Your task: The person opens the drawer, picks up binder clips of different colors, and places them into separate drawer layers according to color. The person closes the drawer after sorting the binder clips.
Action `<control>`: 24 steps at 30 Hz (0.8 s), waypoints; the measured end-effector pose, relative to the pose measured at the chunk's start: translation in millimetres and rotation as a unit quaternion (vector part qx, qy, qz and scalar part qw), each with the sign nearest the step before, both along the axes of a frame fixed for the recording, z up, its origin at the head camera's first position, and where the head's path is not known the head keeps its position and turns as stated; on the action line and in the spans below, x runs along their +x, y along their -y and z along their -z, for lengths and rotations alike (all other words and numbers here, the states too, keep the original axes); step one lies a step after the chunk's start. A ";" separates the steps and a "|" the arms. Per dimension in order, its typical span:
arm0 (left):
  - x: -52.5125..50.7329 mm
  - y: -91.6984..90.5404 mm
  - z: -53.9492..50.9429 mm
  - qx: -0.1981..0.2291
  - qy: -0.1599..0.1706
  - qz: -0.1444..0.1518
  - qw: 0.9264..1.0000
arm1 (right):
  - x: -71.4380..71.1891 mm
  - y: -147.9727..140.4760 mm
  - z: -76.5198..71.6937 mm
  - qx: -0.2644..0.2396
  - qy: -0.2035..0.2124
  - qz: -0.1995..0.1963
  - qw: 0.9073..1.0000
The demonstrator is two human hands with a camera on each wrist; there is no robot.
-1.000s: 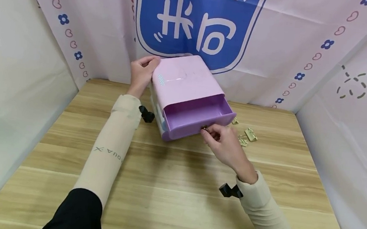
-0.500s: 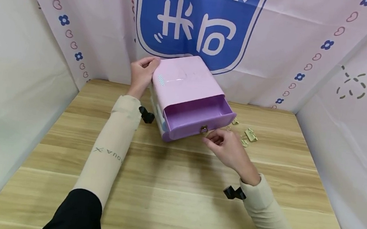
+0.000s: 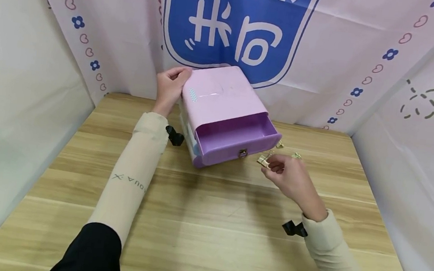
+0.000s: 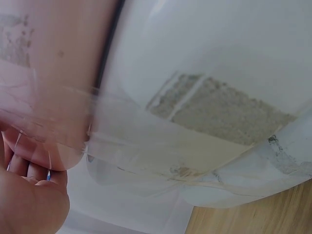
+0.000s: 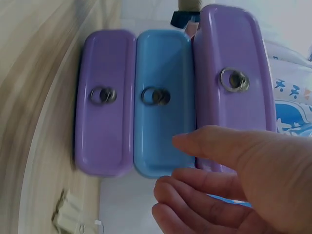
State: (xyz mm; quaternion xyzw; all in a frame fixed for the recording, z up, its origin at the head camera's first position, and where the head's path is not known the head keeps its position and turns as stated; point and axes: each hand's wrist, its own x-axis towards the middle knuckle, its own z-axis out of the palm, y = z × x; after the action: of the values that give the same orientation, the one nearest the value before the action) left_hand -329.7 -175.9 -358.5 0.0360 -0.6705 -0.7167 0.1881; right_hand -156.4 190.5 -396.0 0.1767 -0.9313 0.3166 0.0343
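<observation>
A small pink drawer cabinet (image 3: 225, 94) stands on the table, its top purple drawer (image 3: 214, 156) pulled out with a bare inside. My left hand (image 3: 169, 88) grips the cabinet's upper back left edge; in the left wrist view its fingers curl against the pink casing (image 4: 63, 58). Right of the drawer front, my right hand (image 3: 294, 176) hovers with loosely bent fingers, apart from the ring pull (image 3: 243, 153). The right wrist view shows nothing between thumb and fingers. A gold binder clip (image 3: 263, 160) lies beyond the fingertips. The blue middle drawer (image 5: 163, 129) and purple bottom drawer (image 5: 105, 136) are closed.
More gold binder clips lie beside the cabinet, one by its right front corner (image 3: 280, 144) and one partly behind my right hand (image 3: 297, 156). A printed cloth backdrop (image 3: 311, 66) rises right behind the cabinet. White side walls flank the wooden table (image 3: 207, 231).
My right hand has let go of the top drawer's ring pull and moved right, uncovering a binder clip. The left hand and the pulled-out drawer stay in place.
</observation>
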 end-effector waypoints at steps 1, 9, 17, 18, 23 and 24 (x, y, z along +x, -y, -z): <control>0.1 0.0 -0.4 -0.003 -0.001 0.000 1.000 | -0.9 -2.4 0.1 0.009 -0.001 0.004 1.000; 0.2 -0.4 -2.8 -0.006 -0.010 0.003 1.000 | -11.6 -16.2 8.2 0.044 -0.021 0.028 0.998; 0.6 -0.4 -3.3 -0.007 0.000 0.003 1.000 | -31.8 -16.0 19.7 0.077 -0.041 0.048 0.995; 0.8 -0.3 -3.3 -0.008 0.002 0.002 1.000 | -35.3 -16.1 21.7 0.081 -0.044 0.050 0.995; 2.1 0.9 -1.6 -0.014 0.012 0.000 1.000 | -51.6 -17.9 34.4 0.087 -0.050 0.049 0.994; 2.2 1.0 -0.9 -0.014 0.011 0.000 1.000 | -54.9 -18.3 37.8 0.086 -0.050 0.047 0.994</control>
State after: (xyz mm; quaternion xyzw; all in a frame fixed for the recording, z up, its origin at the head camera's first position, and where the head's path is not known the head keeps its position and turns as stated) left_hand -327.5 -176.9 -357.6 0.0411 -0.6827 -0.7067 0.1810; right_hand -211.3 208.8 -433.8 0.1506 -0.9595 0.2243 0.0801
